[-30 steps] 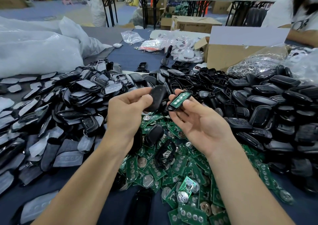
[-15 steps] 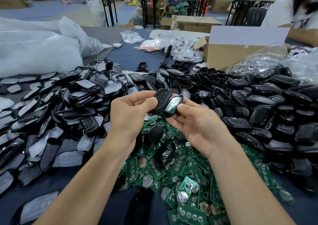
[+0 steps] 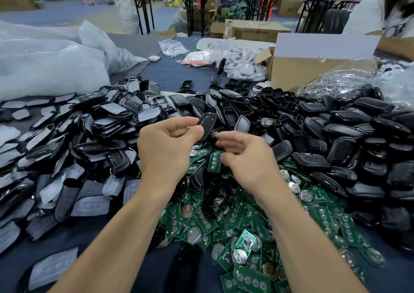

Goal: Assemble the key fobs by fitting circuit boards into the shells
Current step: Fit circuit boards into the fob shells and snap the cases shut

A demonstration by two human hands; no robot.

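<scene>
My left hand (image 3: 165, 151) pinches a black key fob shell (image 3: 207, 127) between thumb and fingers, held upright above the piles. My right hand (image 3: 246, 160) is right beside it, its blurred, curled fingertips closed on the dark lower end of the same fob. The board that was in the right hand's shell half is hidden. Under both hands lies a heap of green circuit boards (image 3: 226, 221) with round silver battery clips. Loose black shell halves (image 3: 340, 136) are piled to the right.
Shell halves with grey rubber pads (image 3: 78, 136) cover the left side. Behind stand large plastic bags (image 3: 44, 64), a cardboard box (image 3: 298, 73), a bag of metal rings (image 3: 336, 82) and small white packets (image 3: 242, 66). Another person (image 3: 380, 6) sits at the far right.
The right hand brought its shell half with the green board up against the black shell in the left hand. The green board no longer shows, and both hands now meet on one fob.
</scene>
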